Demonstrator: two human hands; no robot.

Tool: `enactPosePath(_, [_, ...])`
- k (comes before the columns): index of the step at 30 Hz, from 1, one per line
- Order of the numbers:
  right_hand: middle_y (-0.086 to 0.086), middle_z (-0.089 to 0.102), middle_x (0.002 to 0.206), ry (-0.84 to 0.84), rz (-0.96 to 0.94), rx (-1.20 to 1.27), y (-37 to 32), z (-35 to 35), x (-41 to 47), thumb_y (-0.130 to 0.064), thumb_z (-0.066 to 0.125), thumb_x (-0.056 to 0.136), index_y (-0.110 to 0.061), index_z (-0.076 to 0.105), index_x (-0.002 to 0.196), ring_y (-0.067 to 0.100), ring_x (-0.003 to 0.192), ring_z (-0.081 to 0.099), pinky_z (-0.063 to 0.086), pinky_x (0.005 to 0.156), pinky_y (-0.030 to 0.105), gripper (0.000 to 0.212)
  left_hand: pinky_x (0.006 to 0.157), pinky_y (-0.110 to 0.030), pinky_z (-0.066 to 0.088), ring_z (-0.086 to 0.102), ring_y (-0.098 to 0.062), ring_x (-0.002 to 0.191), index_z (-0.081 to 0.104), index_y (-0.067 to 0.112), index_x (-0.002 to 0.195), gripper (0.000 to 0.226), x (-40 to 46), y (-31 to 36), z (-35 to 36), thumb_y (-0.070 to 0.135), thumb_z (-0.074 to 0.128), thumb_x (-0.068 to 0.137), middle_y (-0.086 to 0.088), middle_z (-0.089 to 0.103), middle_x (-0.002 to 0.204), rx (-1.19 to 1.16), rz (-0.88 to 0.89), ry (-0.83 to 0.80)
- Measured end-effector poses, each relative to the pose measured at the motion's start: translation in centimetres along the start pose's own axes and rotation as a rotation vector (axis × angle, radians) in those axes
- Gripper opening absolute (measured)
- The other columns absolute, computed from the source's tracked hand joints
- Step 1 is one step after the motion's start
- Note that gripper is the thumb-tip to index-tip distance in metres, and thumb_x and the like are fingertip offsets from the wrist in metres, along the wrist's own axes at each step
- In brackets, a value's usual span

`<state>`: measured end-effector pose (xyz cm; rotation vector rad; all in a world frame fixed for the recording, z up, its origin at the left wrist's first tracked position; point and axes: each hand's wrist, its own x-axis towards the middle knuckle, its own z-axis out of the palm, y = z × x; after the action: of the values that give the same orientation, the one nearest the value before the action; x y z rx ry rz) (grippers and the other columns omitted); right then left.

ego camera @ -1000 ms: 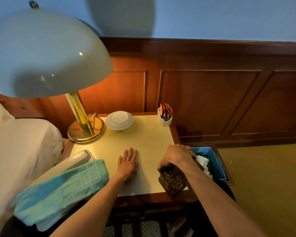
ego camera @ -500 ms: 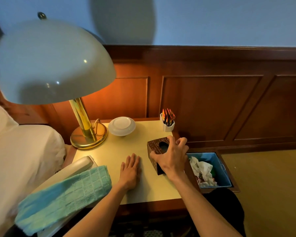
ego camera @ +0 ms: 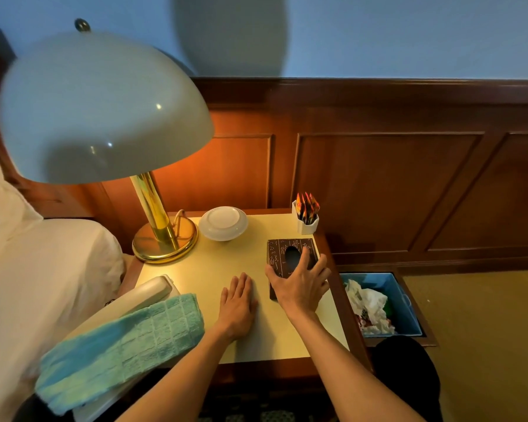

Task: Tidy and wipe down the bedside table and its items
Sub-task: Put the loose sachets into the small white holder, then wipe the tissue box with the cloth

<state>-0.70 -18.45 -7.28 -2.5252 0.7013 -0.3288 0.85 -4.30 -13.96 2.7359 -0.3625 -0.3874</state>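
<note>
The bedside table point(ego camera: 214, 278) has a pale yellow top. A dark brown patterned tissue box point(ego camera: 282, 251) stands upright on its right side, oval slot facing up. My right hand point(ego camera: 299, 283) lies over the box's near end, fingers spread across its top and sides. My left hand point(ego camera: 237, 303) rests flat, palm down, on the tabletop just left of the box. A teal cloth point(ego camera: 122, 345) is draped over a white telephone point(ego camera: 148, 292) at the table's left front corner.
A brass lamp point(ego camera: 162, 239) with a wide pale shade stands at the back left. Beside it are a white dish point(ego camera: 223, 223) and a white holder of sachets point(ego camera: 308, 213). A blue bin point(ego camera: 400, 300) with crumpled paper sits on the floor to the right. White bedding lies at left.
My right hand has lifted the tissue box from beyond the table's front right edge, turned it upright and set it on the right side of the tabletop. My left hand has stayed flat.
</note>
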Motion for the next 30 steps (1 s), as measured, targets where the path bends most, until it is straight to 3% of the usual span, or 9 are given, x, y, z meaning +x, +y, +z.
enactPosePath(9, [0.015, 0.009, 0.160, -0.128, 0.004, -0.083, -0.1, -0.8, 0.4, -0.083, 0.042, 0.075, -0.021, 0.007, 0.155, 0.035, 0.143, 0.013, 0.025, 0.111, 0.049, 0.107, 0.120, -0.043, -0.006, -0.013, -0.026, 0.149, -0.003, 0.011, 0.155, 0.063, -0.2, 0.5, -1.4, 0.029, 0.031, 0.104, -0.007, -0.013, 0.162, -0.039, -0.004, -0.045])
enactPosePath(13, [0.015, 0.000, 0.161, -0.042, -0.132, -0.013, -0.2, -1.2, -0.2, -0.075, 0.040, 0.083, -0.020, 0.010, 0.154, 0.035, 0.148, 0.001, 0.010, 0.115, 0.058, 0.095, 0.116, -0.032, 0.022, 0.030, -0.026, 0.143, 0.040, 0.005, 0.144, 0.046, -1.1, 0.9, -5.2, 0.011, 0.045, 0.099, -0.012, 0.031, 0.156, -0.191, 0.038, 0.031])
enactPosePath(15, [0.012, 0.012, 0.160, 0.143, -0.290, 0.129, -0.9, -0.9, -1.8, -0.063, 0.043, 0.086, -0.022, 0.027, 0.151, 0.031, 0.147, 0.010, 0.009, 0.115, 0.054, 0.078, 0.107, -0.027, 0.036, 0.047, -0.022, 0.132, 0.057, 0.009, 0.133, 0.036, -2.1, 0.6, -7.2, 0.009, 0.049, 0.098, -0.008, 0.052, 0.142, -0.294, 0.030, 0.190])
enactPosePath(17, [0.008, 0.034, 0.151, 0.177, -0.374, 0.307, -2.2, -0.1, -3.8, -0.049, 0.049, 0.087, -0.022, 0.047, 0.139, 0.025, 0.140, 0.028, 0.024, 0.112, 0.047, 0.059, 0.085, -0.021, 0.051, 0.063, -0.017, 0.111, 0.068, 0.010, 0.119, 0.028, -3.4, -0.4, -9.0, 0.006, 0.055, 0.095, -0.005, 0.066, 0.124, -0.388, 0.001, 0.348])
enactPosePath(19, [0.003, 0.056, 0.130, 0.051, -0.406, 0.410, -3.5, 1.2, -5.6, -0.038, 0.054, 0.089, -0.020, 0.063, 0.120, 0.019, 0.122, 0.049, 0.041, 0.101, 0.039, 0.037, 0.071, -0.018, 0.052, 0.067, -0.012, 0.092, 0.072, 0.011, 0.111, 0.024, -5.2, -2.1, -10.7, 0.004, 0.058, 0.092, -0.003, 0.072, 0.113, -0.396, -0.022, 0.473])
enactPosePath(22, [-0.001, 0.070, 0.108, -0.285, -0.412, 0.468, -5.3, 2.7, -7.6, -0.026, 0.059, 0.092, -0.021, 0.071, 0.104, 0.011, 0.092, 0.062, 0.051, 0.081, 0.024, 0.017, 0.076, -0.029, 0.057, 0.066, -0.013, 0.085, 0.074, 0.014, 0.106, 0.022, -8.0, -5.4, -12.2, 0.004, 0.061, 0.090, -0.001, 0.073, 0.108, -0.297, -0.060, 0.539])
enactPosePath(25, [-0.003, 0.069, 0.108, -0.486, -0.351, 0.350, -7.1, 3.9, -8.8, -0.042, 0.060, 0.090, -0.020, 0.071, 0.108, 0.012, 0.091, 0.062, 0.051, 0.076, 0.027, 0.031, 0.082, -0.037, 0.057, 0.065, -0.016, 0.095, 0.074, 0.022, 0.101, 0.022, -10.2, -8.3, -12.4, 0.008, 0.064, 0.087, 0.003, 0.072, 0.108, -0.130, -0.085, 0.506])
enactPosePath(27, [-0.002, 0.068, 0.093, -0.602, -0.319, 0.257, -8.2, 4.4, -9.4, -0.055, 0.061, 0.084, -0.019, 0.071, 0.095, 0.015, 0.082, 0.061, 0.044, 0.065, 0.030, 0.039, 0.081, -0.038, 0.056, 0.064, -0.019, 0.098, 0.074, 0.024, 0.099, 0.021, -11.6, -9.4, -12.2, 0.011, 0.067, 0.085, 0.004, 0.071, 0.109, -0.065, -0.101, 0.487])
enactPosePath(30, [-0.004, 0.068, 0.080, -0.620, -0.278, 0.271, -9.2, 4.8, -9.9, -0.052, 0.069, 0.077, -0.024, 0.069, 0.077, 0.014, 0.074, 0.063, 0.050, 0.062, 0.035, 0.028, 0.076, -0.036, 0.054, 0.063, -0.020, 0.095, 0.074, 0.023, 0.101, 0.018, -12.7, -10.1, -11.6, 0.017, 0.069, 0.084, 0.004, 0.069, 0.109, -0.056, -0.086, 0.476])
